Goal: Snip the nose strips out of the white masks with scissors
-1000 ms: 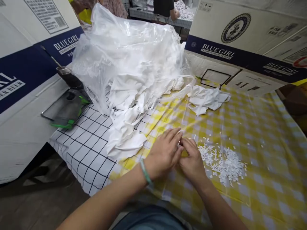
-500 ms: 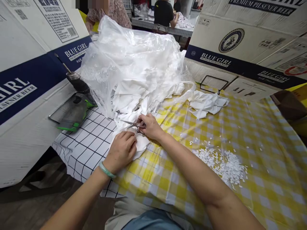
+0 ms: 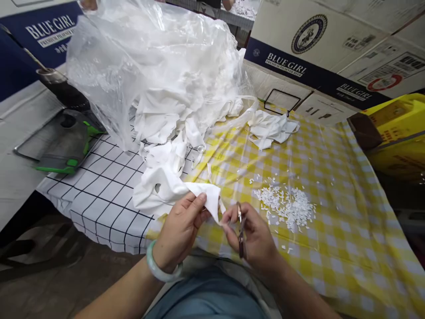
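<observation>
A piece of white fabric stretches up from the table, and my left hand pinches it between thumb and fingers. My right hand is closed around small scissors, which stand nearly upright against the palm. The thumb and index finger of that hand also pinch the corner of the fabric. A jade-green bangle circles my left wrist. Farther back, more white fabric pieces spill from a large clear plastic bag.
Many small white snippets lie on the yellow checked tablecloth. A crumpled white cloth bundle sits near a black wire frame. Blue Girl beer cartons stand on both sides. A green-and-grey device is at left.
Both hands have come closer to me, lifting the fabric's edge off the table. The scissors have turned from lying across the fabric to upright in my right hand. The view tilts down.
</observation>
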The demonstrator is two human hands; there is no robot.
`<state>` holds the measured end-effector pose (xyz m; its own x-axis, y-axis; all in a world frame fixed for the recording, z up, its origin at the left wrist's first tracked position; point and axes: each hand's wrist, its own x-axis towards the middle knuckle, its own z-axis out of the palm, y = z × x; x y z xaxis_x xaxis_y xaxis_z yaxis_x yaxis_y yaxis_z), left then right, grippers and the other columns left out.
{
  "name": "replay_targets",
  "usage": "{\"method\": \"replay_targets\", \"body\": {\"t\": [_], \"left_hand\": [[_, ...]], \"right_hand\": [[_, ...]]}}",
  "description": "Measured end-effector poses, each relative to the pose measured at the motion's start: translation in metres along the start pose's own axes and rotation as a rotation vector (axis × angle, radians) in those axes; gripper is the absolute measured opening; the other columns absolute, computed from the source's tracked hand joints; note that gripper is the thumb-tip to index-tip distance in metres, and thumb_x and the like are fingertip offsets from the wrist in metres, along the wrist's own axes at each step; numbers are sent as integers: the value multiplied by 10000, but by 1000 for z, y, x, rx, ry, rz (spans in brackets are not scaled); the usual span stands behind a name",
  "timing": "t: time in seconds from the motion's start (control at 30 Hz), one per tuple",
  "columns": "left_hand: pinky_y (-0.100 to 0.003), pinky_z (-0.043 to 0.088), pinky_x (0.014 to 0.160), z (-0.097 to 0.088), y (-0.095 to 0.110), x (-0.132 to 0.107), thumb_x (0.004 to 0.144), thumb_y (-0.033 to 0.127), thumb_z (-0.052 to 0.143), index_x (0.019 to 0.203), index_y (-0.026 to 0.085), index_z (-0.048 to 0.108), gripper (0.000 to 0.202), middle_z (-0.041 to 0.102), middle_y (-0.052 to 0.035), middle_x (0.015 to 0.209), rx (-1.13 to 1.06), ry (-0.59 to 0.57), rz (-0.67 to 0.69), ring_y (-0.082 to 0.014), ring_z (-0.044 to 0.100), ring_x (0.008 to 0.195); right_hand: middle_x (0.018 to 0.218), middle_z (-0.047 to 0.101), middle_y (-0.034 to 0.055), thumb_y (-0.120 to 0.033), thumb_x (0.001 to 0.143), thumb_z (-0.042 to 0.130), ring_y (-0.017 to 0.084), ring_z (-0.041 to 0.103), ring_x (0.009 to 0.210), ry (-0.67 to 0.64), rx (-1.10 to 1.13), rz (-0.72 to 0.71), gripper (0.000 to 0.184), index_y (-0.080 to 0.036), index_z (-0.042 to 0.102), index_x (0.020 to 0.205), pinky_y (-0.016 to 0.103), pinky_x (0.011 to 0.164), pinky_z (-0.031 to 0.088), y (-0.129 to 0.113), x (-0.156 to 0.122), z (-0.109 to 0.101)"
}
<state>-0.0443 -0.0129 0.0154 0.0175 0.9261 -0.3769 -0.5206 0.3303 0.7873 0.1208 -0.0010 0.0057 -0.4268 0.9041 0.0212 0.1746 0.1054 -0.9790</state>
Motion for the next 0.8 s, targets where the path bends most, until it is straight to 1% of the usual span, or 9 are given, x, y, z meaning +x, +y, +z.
{"method": "replay_targets", "body": {"t": [0.1, 0.17, 0.23, 0.33, 0.43, 0.5, 0.6, 0.7, 0.8], "left_hand": [[-174, 439, 519, 11, 10, 1, 825, 367, 725, 751, 141, 609, 265, 606, 7, 624, -126, -55, -136, -76, 521, 533], [-139, 315, 421, 16, 20, 1, 809, 408, 741, 689, 133, 584, 338, 541, 31, 524, -70, -107, -186, -40, 409, 437], [-141, 250, 393, 21, 29, 2, 821, 463, 713, 666, 135, 571, 390, 519, 32, 494, 22, -180, -220, -32, 360, 404], [-166, 274, 402, 21, 39, 5, 849, 499, 649, 690, 138, 600, 398, 529, 14, 511, 149, -287, -218, -55, 395, 412], [-184, 304, 425, 5, 43, 7, 840, 448, 653, 860, 159, 648, 290, 533, 23, 565, 294, -259, -189, -78, 431, 450], [-193, 325, 450, -10, 42, 7, 848, 406, 650, 969, 185, 627, 253, 514, 38, 620, 470, -153, -109, -88, 442, 489], [-221, 357, 519, -30, 37, 5, 910, 337, 575, 970, 190, 608, 162, 512, 27, 690, 822, -41, 214, -104, 449, 566], [-249, 364, 590, -38, 36, 2, 934, 248, 534, 898, 180, 619, 115, 541, 0, 741, 1097, -189, 505, -122, 459, 638], [-247, 361, 573, -33, 45, -2, 965, 219, 498, 779, 184, 595, 213, 474, 16, 668, 1113, -417, 478, -120, 427, 607]], "right_hand": [[808, 592, -2, -195, 848, 616, 156, 601, 745, -2, 15, 40, 187, -254, 438, 848, 282, 694, 509, 8, -28, 0], [879, 634, 21, -219, 864, 623, 170, 629, 807, 128, -9, 20, 209, -260, 418, 858, 314, 756, 525, 6, -27, -11], [1082, 660, 62, -219, 835, 671, 207, 631, 995, 244, -88, -66, 281, -270, 401, 898, 393, 917, 501, -1, -13, -26], [1259, 619, 85, -165, 755, 697, 257, 535, 1222, 85, -220, -167, 337, -268, 437, 944, 467, 1053, 407, -10, 17, -42], [1012, 645, 48, -149, 704, 644, 216, 607, 1000, -16, -124, -78, 262, -245, 492, 895, 364, 877, 484, -10, 44, -45], [873, 599, 1, -177, 670, 652, 158, 589, 810, 12, 35, 15, 252, -235, 490, 853, 285, 726, 477, -7, 57, -44], [776, 546, -41, -218, 625, 705, 99, 507, 658, -22, 190, 133, 280, -218, 505, 822, 225, 602, 417, -9, 72, -43], [678, 491, -70, -273, 605, 757, 73, 422, 554, -63, 268, 226, 322, -211, 509, 801, 207, 507, 337, -20, 86, -48], [655, 491, -79, -281, 590, 792, 66, 421, 529, -115, 337, 269, 363, -209, 506, 802, 201, 488, 322, -30, 103, -51]]}}
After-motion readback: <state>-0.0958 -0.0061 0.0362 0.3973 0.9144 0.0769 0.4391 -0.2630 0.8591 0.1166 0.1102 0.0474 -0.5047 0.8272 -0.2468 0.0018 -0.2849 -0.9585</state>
